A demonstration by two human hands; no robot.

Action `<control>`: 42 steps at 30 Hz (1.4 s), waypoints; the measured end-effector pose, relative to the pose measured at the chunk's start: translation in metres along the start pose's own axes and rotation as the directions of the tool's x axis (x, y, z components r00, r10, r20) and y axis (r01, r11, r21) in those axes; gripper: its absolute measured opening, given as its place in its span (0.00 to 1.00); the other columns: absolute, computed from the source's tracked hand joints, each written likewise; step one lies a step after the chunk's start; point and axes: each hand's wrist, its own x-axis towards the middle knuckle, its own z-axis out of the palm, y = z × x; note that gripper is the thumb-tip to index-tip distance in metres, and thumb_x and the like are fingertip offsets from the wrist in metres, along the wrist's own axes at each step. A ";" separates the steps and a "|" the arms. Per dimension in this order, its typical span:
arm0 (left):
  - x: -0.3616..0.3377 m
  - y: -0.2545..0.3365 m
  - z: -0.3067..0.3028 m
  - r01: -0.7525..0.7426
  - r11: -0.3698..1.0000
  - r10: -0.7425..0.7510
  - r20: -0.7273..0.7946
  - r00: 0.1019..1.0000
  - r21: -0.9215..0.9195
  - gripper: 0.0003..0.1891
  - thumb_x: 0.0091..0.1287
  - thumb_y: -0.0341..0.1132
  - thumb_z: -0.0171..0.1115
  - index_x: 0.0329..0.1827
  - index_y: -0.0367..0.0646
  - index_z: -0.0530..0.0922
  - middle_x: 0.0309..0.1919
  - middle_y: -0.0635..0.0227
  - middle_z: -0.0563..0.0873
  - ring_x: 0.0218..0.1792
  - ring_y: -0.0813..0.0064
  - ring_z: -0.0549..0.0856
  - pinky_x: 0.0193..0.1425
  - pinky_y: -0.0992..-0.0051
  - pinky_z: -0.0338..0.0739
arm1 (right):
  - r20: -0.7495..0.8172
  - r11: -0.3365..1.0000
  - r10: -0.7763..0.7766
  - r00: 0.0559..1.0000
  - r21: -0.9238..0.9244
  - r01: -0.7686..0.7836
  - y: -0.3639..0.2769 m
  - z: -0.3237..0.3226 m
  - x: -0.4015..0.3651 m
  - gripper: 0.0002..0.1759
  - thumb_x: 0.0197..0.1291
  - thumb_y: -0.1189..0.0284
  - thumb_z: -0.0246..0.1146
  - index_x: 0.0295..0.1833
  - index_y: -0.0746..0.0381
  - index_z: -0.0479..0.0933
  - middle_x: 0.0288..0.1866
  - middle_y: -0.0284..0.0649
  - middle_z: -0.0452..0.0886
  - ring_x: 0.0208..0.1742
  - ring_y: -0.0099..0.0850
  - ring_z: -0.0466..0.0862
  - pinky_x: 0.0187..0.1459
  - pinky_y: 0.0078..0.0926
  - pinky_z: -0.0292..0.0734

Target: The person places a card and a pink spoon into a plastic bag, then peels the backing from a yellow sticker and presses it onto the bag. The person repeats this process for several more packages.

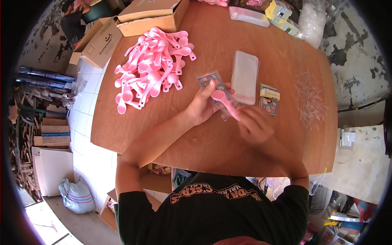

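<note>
Over a broad wooden table point(192, 143), a person's two hands meet near the middle. The left hand point(200, 105) pinches a printed card point(217, 79) under its thumb; the right hand point(255, 125), slightly blurred, grips a pink spoon point(227, 105) by its handle, the bowl before the left palm. Clear plastic point(225, 114) shows between the hands; whether it encloses the spoon cannot be told. The work appears to call for a flat, steady card and a light grip, with the thin film kept from snagging.

On the left stand two cardboard boxes point(152, 25), the nearer side taken up by a heap of pink spoons point(153, 69). A stack of clear bags point(245, 75) lies just beyond the hands, and a small pile of cards point(268, 108) sits close by the right hand, where a sweep could catch it. Thin clear strips point(312, 102) lie scattered at right.
</note>
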 end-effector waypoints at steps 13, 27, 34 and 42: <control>-0.003 0.003 0.011 -0.156 0.987 0.157 0.025 0.987 -0.047 0.47 0.67 0.53 0.63 0.78 0.54 0.39 0.72 0.56 0.55 0.70 0.52 0.65 0.74 0.52 0.62 | 0.188 0.851 0.482 0.856 0.130 -0.508 0.045 -0.086 0.115 0.07 0.58 0.77 0.69 0.43 0.64 0.84 0.35 0.38 0.87 0.35 0.23 0.85 0.39 0.19 0.78; -0.024 0.003 0.034 -0.471 0.739 0.227 0.480 0.847 0.482 0.33 0.69 0.40 0.63 0.73 0.41 0.59 0.70 0.59 0.66 0.71 0.65 0.66 0.73 0.60 0.63 | 0.527 0.686 0.422 0.738 0.347 -0.640 0.000 -0.097 0.104 0.05 0.59 0.78 0.66 0.39 0.67 0.82 0.31 0.39 0.86 0.31 0.23 0.85 0.35 0.21 0.79; -0.031 -0.007 0.039 -0.087 0.847 -0.172 0.425 0.889 0.525 0.39 0.68 0.60 0.57 0.70 0.37 0.64 0.65 0.55 0.73 0.54 0.63 0.84 0.59 0.62 0.79 | 0.746 0.296 0.522 0.413 0.296 -0.908 0.034 -0.053 0.076 0.11 0.63 0.75 0.66 0.49 0.67 0.77 0.31 0.34 0.81 0.28 0.18 0.81 0.28 0.16 0.76; -0.010 -0.023 0.021 -0.020 0.773 -0.165 0.231 0.959 0.634 0.21 0.79 0.37 0.43 0.70 0.37 0.65 0.59 0.63 0.76 0.57 0.77 0.77 0.61 0.73 0.73 | 0.391 0.722 0.502 0.772 0.303 -0.622 0.044 -0.020 0.017 0.06 0.59 0.76 0.67 0.41 0.64 0.80 0.36 0.35 0.81 0.35 0.22 0.81 0.31 0.19 0.76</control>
